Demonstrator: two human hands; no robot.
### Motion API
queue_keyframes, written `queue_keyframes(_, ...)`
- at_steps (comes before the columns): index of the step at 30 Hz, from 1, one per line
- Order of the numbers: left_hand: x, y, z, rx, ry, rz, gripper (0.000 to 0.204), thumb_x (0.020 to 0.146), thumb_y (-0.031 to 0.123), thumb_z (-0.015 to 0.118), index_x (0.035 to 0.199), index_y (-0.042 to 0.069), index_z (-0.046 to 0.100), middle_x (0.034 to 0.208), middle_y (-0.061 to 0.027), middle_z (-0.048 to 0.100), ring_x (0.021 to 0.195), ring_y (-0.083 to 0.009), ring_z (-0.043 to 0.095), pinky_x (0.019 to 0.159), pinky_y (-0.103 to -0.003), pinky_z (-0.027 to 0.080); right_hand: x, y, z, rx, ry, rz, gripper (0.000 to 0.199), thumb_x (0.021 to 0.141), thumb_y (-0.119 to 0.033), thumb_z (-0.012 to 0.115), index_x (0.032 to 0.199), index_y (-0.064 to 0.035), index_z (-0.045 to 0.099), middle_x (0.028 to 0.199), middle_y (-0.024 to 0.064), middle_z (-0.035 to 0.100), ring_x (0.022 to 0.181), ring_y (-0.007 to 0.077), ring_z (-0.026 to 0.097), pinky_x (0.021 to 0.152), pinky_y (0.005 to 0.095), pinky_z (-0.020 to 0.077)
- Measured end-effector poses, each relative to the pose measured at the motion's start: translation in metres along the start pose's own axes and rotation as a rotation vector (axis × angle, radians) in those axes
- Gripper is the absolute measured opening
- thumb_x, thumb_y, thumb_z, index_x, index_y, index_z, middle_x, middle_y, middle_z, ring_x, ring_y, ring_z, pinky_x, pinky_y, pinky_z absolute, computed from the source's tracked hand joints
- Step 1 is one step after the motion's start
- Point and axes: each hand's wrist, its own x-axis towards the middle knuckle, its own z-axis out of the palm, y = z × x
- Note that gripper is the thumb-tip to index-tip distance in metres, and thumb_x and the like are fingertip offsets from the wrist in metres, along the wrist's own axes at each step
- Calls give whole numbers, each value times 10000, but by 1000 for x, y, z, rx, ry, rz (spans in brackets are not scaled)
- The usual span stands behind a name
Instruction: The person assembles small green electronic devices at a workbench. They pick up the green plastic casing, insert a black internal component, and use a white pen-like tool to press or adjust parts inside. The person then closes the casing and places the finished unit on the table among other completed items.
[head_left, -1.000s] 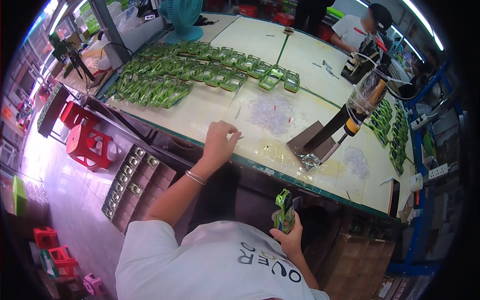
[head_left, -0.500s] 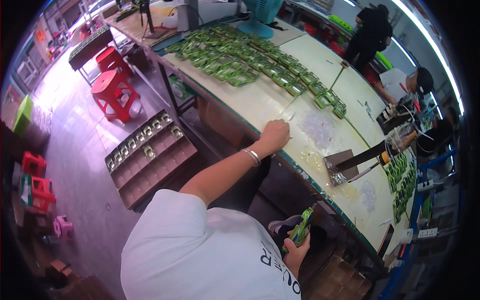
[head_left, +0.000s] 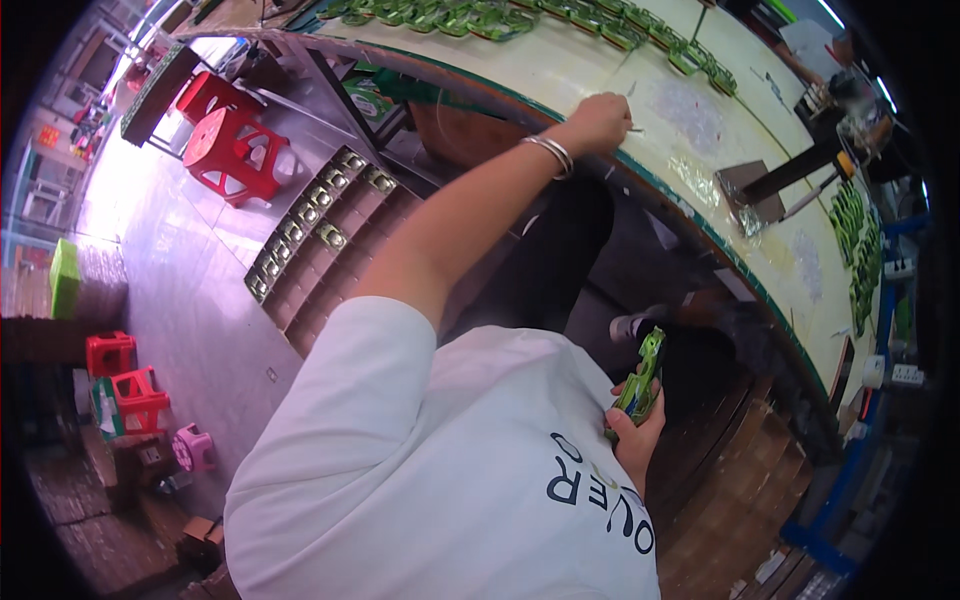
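My left hand (head_left: 600, 122), with bangles at the wrist, rests at the near edge of the worktable (head_left: 590, 72). Its fingers are closed, and a small thin tip sticks out at them; what it belongs to is too small to make out. Low in front of my body, my right hand (head_left: 640, 425) is wrapped round a shiny green plastic frame (head_left: 643, 375) that stands tilted upward. Similar green frames (head_left: 480, 20) lie in rows at the far side of the table. Beyond my left hand is a pile of small clear pieces (head_left: 688, 110).
A metal stand (head_left: 765, 190) sits on the table, with more green frames (head_left: 855, 240) past it. A compartment tray (head_left: 320, 235) with several metallic parts is at left, near red stools (head_left: 235, 155). Another person (head_left: 812, 50) works across the table.
The view has tipped, so the table sits higher and further right in the picture. My left hand stays at the table edge; my right hand keeps hold of the green plastic frame.
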Motion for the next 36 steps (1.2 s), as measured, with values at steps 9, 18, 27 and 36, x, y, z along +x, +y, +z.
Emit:
queue_keyframes(9, 1, -6, -22, -233, -1, -136, 176, 728, 158, 603, 821, 10, 600, 719, -95, 595, 659, -177, 556, 614, -295, 447, -13, 13, -9, 82, 55, -19, 624, 600, -93, 668, 1145, 23, 387, 912, 51, 512, 824, 115, 494, 742, 234, 402)
queue_keyframes(18, -5, -6, -22, -482, 3, -154, 182, 797, 93, 532, 947, 18, 601, 755, -23, 575, 664, -81, 479, 612, -222, 398, 13, 2, -22, 151, 84, -101, 620, 612, -43, 681, 1150, 32, 381, 954, 51, 513, 831, 99, 486, 752, 232, 400)
queue_keyframes(27, -87, 79, -33, -1259, -132, -289, 209, 796, 53, 546, 984, -38, 561, 704, -35, 495, 655, -124, 447, 609, -233, 371, 70, -46, -15, -209, 62, -217, 665, 589, -55, 711, 1163, 1, 380, 916, 55, 516, 771, 105, 522, 693, 234, 435)
queue_keyframes(36, -101, 114, -61, -1247, -177, -17, 209, 751, 20, 590, 955, -24, 589, 780, -54, 494, 708, -101, 455, 628, -208, 399, 110, -77, 10, -460, -13, -510, 698, 546, -78, 742, 1154, -11, 407, 867, 74, 535, 723, 126, 552, 640, 243, 457)
